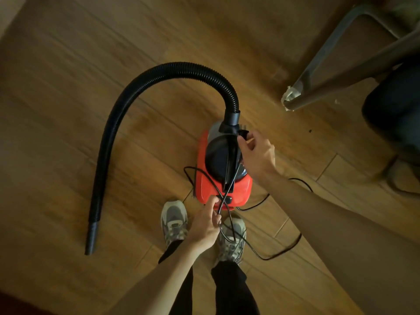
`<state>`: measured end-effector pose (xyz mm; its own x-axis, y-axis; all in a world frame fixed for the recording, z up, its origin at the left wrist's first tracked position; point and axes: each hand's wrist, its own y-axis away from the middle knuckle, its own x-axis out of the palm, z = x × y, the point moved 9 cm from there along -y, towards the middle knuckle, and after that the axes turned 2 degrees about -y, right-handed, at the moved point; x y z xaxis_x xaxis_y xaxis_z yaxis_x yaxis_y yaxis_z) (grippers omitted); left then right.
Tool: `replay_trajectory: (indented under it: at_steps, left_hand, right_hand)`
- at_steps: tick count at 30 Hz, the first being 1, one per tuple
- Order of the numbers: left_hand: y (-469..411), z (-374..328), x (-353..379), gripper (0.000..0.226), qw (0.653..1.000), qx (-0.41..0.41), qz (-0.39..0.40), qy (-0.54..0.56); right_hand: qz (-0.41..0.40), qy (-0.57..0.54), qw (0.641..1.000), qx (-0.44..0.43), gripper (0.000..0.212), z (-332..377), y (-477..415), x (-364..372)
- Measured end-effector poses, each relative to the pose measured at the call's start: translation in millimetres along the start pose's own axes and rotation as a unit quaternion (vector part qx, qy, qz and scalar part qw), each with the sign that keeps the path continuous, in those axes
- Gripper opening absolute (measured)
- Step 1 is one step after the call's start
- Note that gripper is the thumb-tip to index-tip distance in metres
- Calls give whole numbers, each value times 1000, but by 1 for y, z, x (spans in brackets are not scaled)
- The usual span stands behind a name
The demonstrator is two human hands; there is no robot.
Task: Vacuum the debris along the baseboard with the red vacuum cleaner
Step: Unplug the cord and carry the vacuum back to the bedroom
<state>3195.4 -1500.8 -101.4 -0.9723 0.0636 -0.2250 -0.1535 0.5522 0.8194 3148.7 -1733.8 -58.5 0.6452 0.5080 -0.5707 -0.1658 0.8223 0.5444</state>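
Observation:
A small red vacuum cleaner (241, 192) with a black round top stands on the wooden floor just ahead of my shoes. Its ribbed black hose (145, 80) arcs up from the front of the body, curves left and runs down to a nozzle (91, 237) lying on the floor. My left hand (205, 223) grips the thin black power cord (229, 194) at the vacuum's near end. My right hand (256, 155) pinches a black plug-like piece (243, 134) at the right of the vacuum's top, where the cord crosses the handle. No baseboard or debris strip is in view.
A grey chair leg (293, 98) with a worn white foot reaches down at the upper right, with a dark round object (393, 105) beside it. Loops of cord (279, 248) trail on the floor to the right of my shoes. A few specks lie near the chair leg.

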Motion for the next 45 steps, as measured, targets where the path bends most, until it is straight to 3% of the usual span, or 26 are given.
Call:
replay_trajectory:
  at_steps: [5,14,20,25,29,32,39,45]
  left_hand:
    - [-23,10,5,53,1000,-4,-3,4]
    - [-40,22,4,20,999,-22,-8,26]
    - [-40,20,-9,28,999,3,41,19]
    - [-45,30,-53,33,997,-27,67,-10]
    - [-62,45,-127,28,991,-46,3,-128]
    - [-77,49,-191,35,972,-58,-90,-210]
    - [-108,34,-301,56,944,-85,-250,-196]
    - [-135,55,-348,81,934,-139,-284,-165]
  right_hand:
    - [-12,32,999,-11,21,-9,-16,14]
    - [-34,39,999,-18,23,-8,-16,36]
    - [-64,12,998,24,31,-11,-5,45]
    - [-101,-1,994,44,32,-14,2,54]
    - [-119,-5,992,39,32,-16,3,57]
    - [-135,-6,990,45,33,-18,4,58]
    - [-135,-36,989,41,50,-16,13,54]
    - [-137,-22,989,42,62,-39,27,46]
